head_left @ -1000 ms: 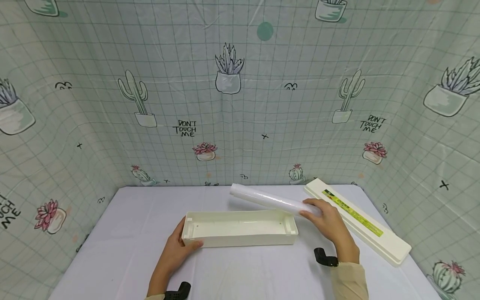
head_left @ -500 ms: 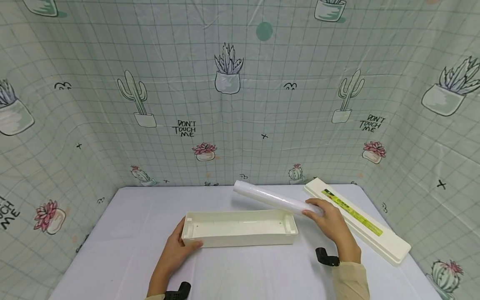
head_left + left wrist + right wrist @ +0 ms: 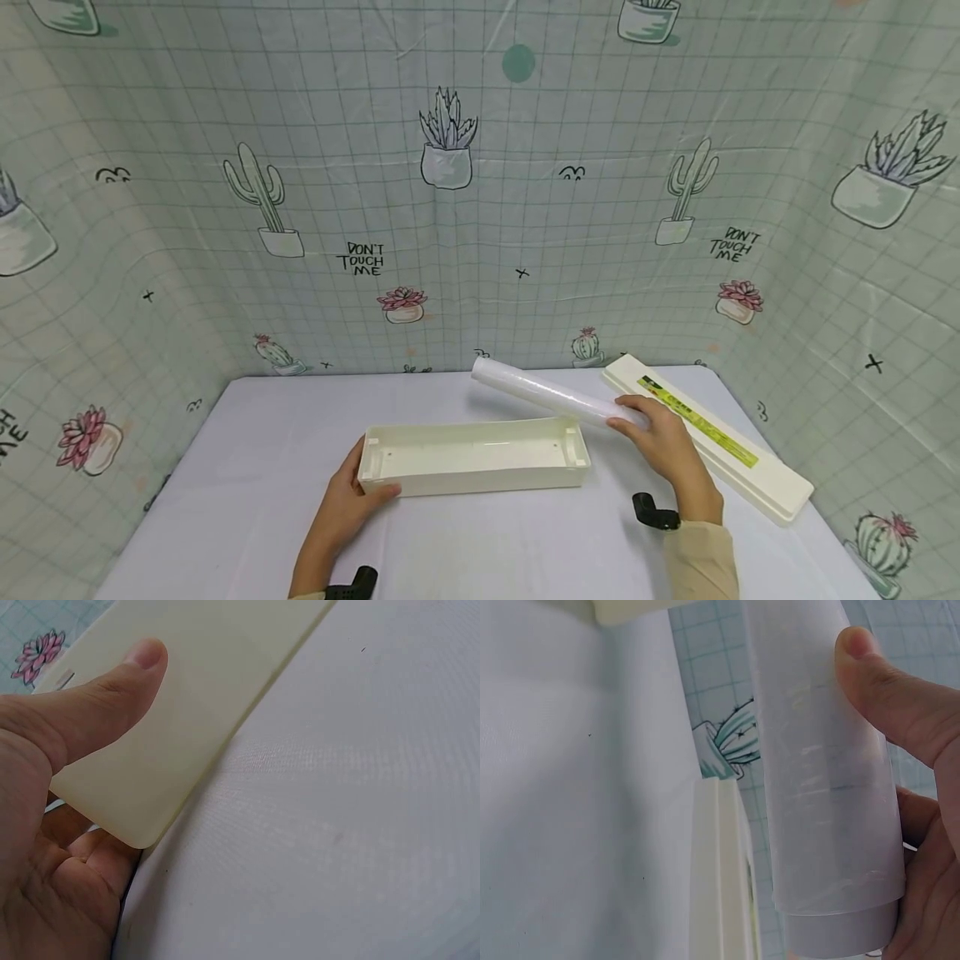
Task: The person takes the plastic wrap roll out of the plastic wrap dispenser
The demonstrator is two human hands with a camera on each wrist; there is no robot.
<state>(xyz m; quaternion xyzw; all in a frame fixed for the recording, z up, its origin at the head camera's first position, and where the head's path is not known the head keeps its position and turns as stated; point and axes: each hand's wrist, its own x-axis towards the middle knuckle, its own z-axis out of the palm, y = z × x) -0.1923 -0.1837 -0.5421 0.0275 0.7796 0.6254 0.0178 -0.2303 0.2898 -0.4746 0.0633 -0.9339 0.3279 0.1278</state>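
Observation:
A long cream plastic box [image 3: 480, 482], its top uncovered, sits in the middle of the table. My left hand [image 3: 347, 508] grips its left end, thumb on the front wall and fingers around the end; the left wrist view shows the thumb [image 3: 124, 694] against the box wall [image 3: 202, 697]. In my right hand [image 3: 663, 442] is the right end of a roll of clear plastic wrap [image 3: 547, 393], held slanting behind and above the box's right part. Close up in the right wrist view, the wrap roll [image 3: 825, 772] shows a grey core end [image 3: 844, 930].
A long cream lid [image 3: 712, 442] with a yellow-green label lies slanted at the table's right side. White cloth covers the table [image 3: 247, 475]. A patterned curtain [image 3: 480, 208] rises behind and on both sides.
The roll of plastic wrap has shifted slightly to the right and its far end has risen a little. My left hand keeps its hold on the box. The head view has turned slightly.

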